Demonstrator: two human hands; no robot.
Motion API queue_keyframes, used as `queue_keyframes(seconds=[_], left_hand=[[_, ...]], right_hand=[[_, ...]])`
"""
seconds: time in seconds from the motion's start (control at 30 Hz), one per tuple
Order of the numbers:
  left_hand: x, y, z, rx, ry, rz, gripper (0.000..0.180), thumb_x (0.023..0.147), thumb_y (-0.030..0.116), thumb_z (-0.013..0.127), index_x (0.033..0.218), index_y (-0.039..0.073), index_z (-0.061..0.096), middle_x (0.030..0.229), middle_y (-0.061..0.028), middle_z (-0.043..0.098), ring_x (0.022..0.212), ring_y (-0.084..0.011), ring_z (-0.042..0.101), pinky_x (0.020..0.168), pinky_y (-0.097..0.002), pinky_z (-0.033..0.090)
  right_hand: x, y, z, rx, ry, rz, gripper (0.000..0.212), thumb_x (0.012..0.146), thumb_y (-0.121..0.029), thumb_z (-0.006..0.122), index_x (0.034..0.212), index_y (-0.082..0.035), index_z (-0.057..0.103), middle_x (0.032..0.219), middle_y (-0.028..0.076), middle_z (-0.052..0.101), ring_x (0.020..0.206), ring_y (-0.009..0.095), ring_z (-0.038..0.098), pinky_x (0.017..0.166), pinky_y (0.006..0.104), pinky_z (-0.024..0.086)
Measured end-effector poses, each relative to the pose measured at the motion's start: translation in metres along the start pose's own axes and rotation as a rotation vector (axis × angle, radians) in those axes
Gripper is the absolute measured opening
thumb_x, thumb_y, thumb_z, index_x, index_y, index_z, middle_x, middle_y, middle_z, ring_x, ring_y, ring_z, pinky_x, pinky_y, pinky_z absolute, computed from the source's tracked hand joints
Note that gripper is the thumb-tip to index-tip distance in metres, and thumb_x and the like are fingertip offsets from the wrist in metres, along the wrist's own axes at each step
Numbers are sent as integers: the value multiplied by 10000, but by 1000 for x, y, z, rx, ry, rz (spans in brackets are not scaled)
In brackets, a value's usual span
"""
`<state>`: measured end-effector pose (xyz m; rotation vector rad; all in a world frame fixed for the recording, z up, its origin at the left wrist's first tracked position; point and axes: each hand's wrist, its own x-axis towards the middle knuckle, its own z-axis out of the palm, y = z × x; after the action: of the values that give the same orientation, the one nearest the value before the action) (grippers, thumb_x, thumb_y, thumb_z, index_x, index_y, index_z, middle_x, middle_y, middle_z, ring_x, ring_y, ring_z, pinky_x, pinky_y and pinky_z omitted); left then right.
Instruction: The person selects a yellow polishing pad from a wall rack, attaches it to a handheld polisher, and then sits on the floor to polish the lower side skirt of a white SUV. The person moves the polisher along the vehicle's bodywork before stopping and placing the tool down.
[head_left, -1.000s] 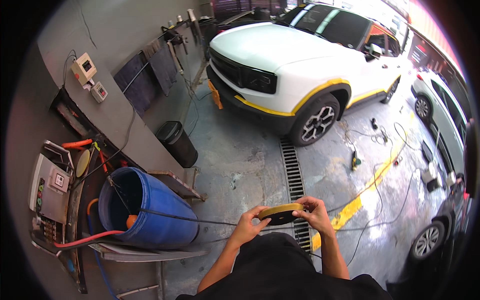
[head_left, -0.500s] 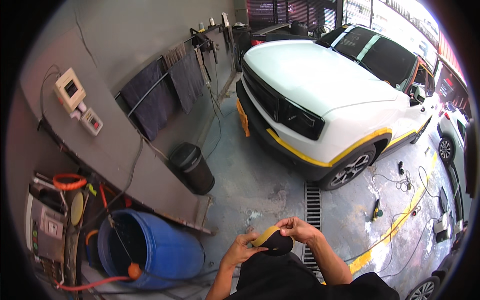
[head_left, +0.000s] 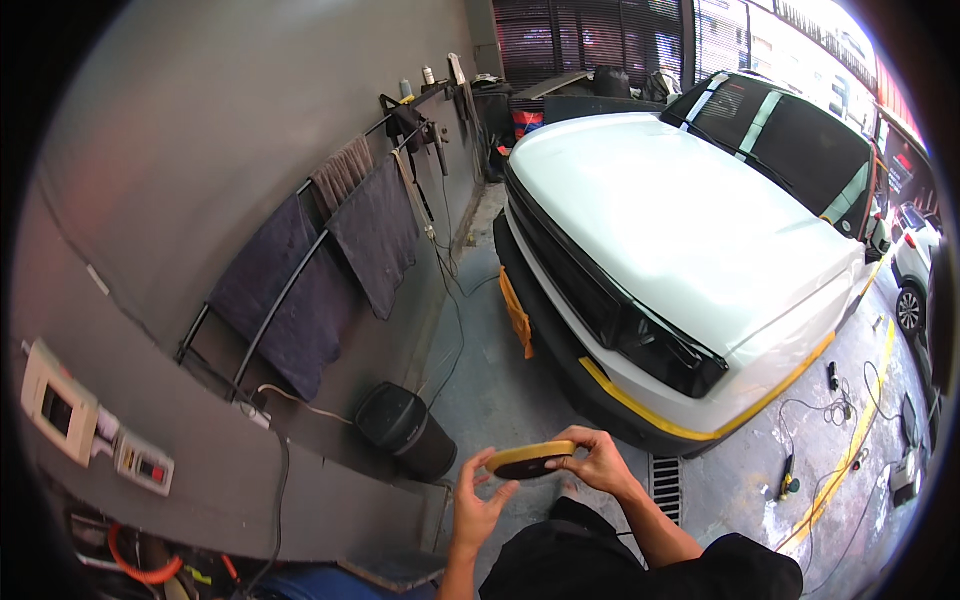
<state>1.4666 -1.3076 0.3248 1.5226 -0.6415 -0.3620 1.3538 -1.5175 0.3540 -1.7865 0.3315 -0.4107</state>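
Observation:
A round foam polishing pad [head_left: 530, 459], yellow with a dark backing, is held in front of me at waist height, tilted so its yellow edge and dark underside show. My right hand [head_left: 600, 465] grips its right end, thumb below and fingers on top. At the opposite end, my left hand [head_left: 476, 505] holds the rim between its thumb and fingers. Beyond the pad stands a white car [head_left: 660, 190], its front corner facing me. Yellow masking tape [head_left: 640, 405] runs along its lower bumper and wheel arch edge.
Left of me, dark towels [head_left: 275, 285] hang on a wall rack. A black bin [head_left: 405, 425] stands beside the wall, and a floor drain grate [head_left: 665, 490] lies near my feet. At right, a polishing machine [head_left: 789, 480] and cables [head_left: 830, 408] lie on the floor.
My view has moved toward the car and wall rack; the blue barrel has mostly left the picture. The pad, bent and tilted before, now looks flatter and more edge-on, still between both hands.

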Motion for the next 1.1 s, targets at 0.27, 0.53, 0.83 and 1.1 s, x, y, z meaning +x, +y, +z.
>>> queue_keyframes(seconds=[0.27,0.53,0.83,1.1], left_hand=[[215,-51,-2,-877,-100,-489,779,1045,650,368,1411,-23,506,1395,-204,590,1242,-329,622,1016,-449,532],[413,-60,-30,110,-11,-22,419,971,78,665,1361,-56,595,1243,-205,709,1161,-280,696,948,-337,546],[646,-116,-79,139,-73,63,389,973,38,647,1344,-67,592,1215,-156,713,1109,-198,681,967,-312,527],[900,-107,-92,-246,-196,-110,334,967,116,721,1245,-38,618,1144,-79,703,1016,-132,662,907,-282,530]], right_hand=[[215,22,-23,-252,35,-390,379,670,67,823,1014,-92,811,1019,17,740,958,224,643,891,368,486],[426,47,-26,-433,-316,-504,332,693,-1,832,1005,-116,811,1003,2,718,958,207,611,881,369,479],[648,84,-8,-410,-291,-410,410,641,92,761,1007,-90,785,1033,32,717,1049,253,613,944,411,500],[824,72,-26,-311,209,-359,693,673,130,758,1317,-91,625,1457,123,515,1370,335,453,1124,425,403]])
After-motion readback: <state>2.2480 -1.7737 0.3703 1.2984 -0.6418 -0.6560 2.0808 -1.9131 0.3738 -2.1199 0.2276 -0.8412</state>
